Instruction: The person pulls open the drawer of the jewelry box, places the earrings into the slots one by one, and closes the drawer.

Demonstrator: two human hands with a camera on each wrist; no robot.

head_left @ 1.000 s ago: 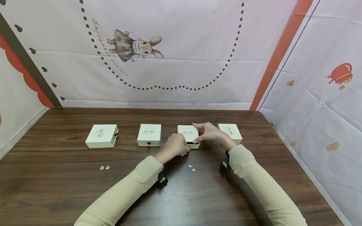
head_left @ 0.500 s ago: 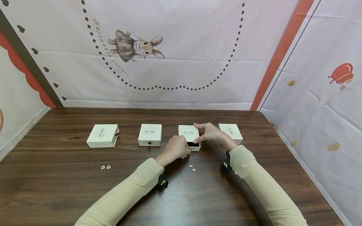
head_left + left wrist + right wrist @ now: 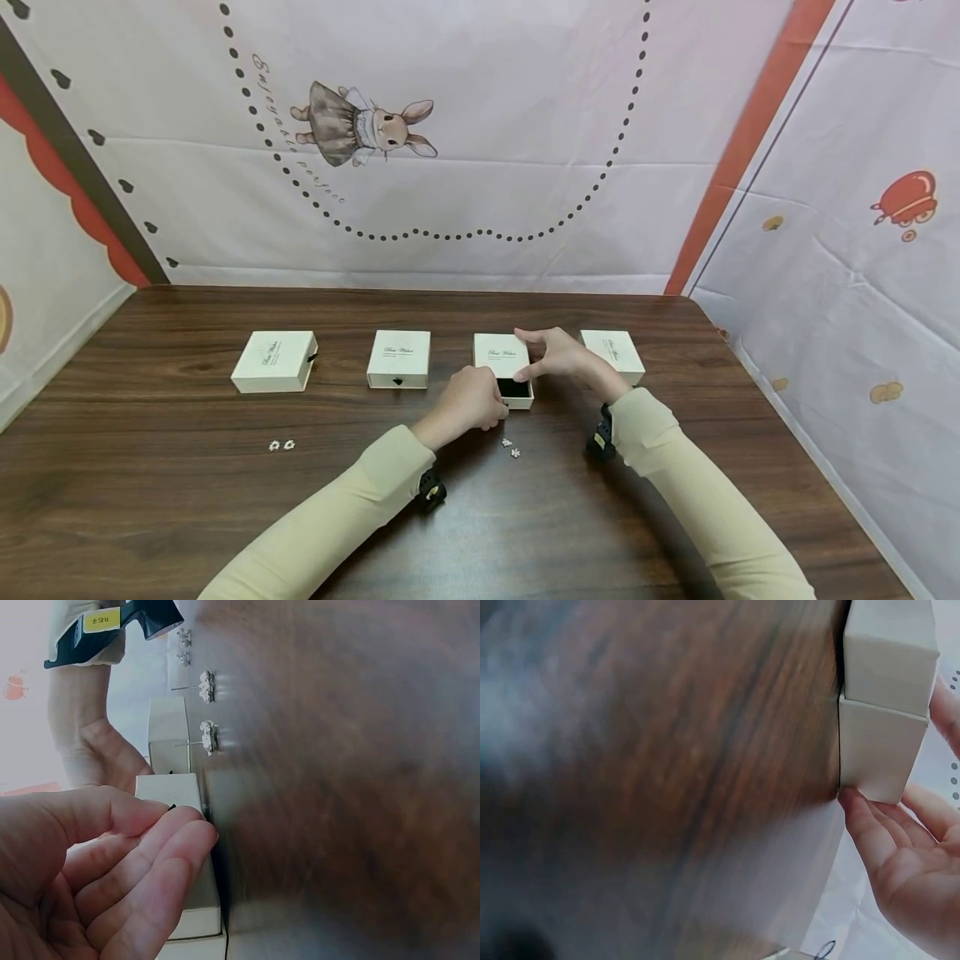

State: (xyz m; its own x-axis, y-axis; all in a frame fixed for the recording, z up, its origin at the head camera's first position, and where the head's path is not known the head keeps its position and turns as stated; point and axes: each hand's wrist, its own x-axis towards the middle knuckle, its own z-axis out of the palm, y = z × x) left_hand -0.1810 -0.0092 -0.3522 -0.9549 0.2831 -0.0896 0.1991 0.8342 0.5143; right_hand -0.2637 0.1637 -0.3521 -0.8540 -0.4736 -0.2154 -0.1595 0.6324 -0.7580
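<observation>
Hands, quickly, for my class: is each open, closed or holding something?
Left hand: closed, pinching the black tab of the partly open box.
Right hand: holding that same box.

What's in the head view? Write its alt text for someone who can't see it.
A person's left hand pinches the front of a partly open drawer in a small white box while the right hand grips its right side. Three similar boxes share its row on a dark wooden table, with two pairs of earrings nearer the viewer.
</observation>
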